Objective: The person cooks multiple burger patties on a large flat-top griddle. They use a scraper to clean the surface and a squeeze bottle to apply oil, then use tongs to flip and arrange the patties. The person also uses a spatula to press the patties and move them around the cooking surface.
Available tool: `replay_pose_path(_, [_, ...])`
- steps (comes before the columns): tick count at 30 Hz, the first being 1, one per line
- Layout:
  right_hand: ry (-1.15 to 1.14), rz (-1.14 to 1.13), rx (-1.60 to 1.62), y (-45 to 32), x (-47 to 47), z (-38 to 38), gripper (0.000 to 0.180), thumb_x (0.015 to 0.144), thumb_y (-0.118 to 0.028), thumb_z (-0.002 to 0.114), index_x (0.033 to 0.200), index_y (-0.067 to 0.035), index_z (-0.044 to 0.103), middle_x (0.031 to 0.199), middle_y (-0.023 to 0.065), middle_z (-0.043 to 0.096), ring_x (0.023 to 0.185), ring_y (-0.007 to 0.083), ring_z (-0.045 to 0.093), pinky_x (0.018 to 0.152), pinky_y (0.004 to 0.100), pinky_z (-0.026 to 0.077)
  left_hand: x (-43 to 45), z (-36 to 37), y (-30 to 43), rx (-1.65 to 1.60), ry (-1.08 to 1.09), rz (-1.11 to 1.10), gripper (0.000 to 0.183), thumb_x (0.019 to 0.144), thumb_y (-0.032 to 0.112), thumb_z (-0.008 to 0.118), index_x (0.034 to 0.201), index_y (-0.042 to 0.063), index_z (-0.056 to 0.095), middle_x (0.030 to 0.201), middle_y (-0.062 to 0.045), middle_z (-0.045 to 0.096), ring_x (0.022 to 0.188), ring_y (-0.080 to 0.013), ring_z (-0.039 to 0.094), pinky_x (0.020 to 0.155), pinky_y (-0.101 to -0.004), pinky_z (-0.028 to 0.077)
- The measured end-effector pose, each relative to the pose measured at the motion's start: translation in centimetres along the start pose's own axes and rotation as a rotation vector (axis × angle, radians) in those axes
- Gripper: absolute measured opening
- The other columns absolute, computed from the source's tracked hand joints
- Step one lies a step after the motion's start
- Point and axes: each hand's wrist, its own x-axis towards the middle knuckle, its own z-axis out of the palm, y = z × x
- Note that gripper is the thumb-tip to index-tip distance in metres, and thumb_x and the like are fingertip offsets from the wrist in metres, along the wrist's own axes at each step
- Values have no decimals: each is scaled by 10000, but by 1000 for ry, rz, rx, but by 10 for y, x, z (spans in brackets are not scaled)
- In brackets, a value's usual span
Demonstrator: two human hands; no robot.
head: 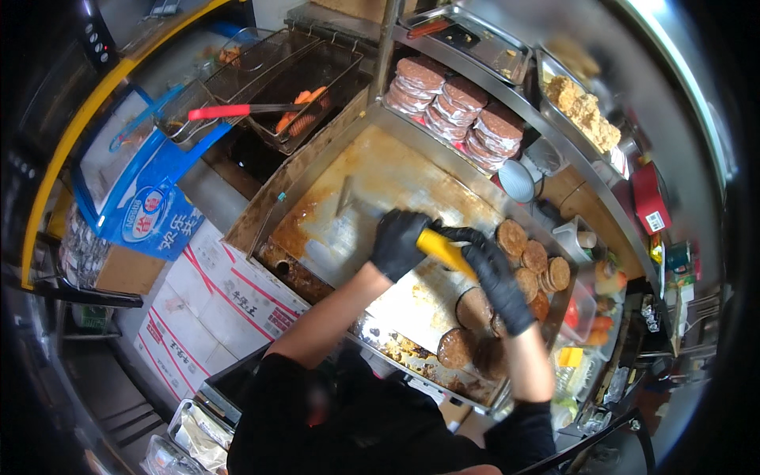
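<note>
Both my hands wear black gloves over the flat griddle (380, 160). My left hand (404, 244) is closed around the forward part of a scraper with a yellow handle (446, 254). Fingers of my right hand (497, 274) wrap the handle's rear part. Beyond my left hand, a blurred flat metal blade (344, 196) is over the griddle's browned surface and seems to belong to the same tool; its shaft is partly hidden. Browned round patties (457, 348) lie near and partly under my right forearm, with smaller ones (534, 256) along the griddle's right side.
Stacked raw patties (463, 95) stand behind the griddle's back wall. At left are fryer baskets (297, 133), red-handled tongs (219, 111) and a blue bag (148, 208). A shelf above holds a metal tray (516, 74) and fried chicken (582, 113). White cartons (208, 314) sit left of the griddle.
</note>
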Motion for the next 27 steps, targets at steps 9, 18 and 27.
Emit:
replay_pose_path(9, [-67,-366,-1670,-64,154,15,135,710,-210,612,706,-111,703,673,130,650,662,290,658,589,388,506,100,101,-63,-506,362,-170,131,720,128,669,827,84,607,854,-134,619,846,-310,597,712,-378,470])
replay_pose_path(18, [-264,-506,-1627,-81,139,72,101,732,-146,602,727,-81,679,712,141,644,687,297,643,578,377,497,66,42,-65,80,206,-140,89,730,175,654,733,91,627,676,-126,625,700,-317,627,610,-383,487])
replay_pose_path(27, [-299,-760,-1756,-111,151,59,110,740,-123,571,775,-87,669,674,120,621,643,295,627,542,373,481,98,18,-55,-539,498,-112,55,717,65,642,754,41,609,777,-167,639,769,-331,628,650,-376,476])
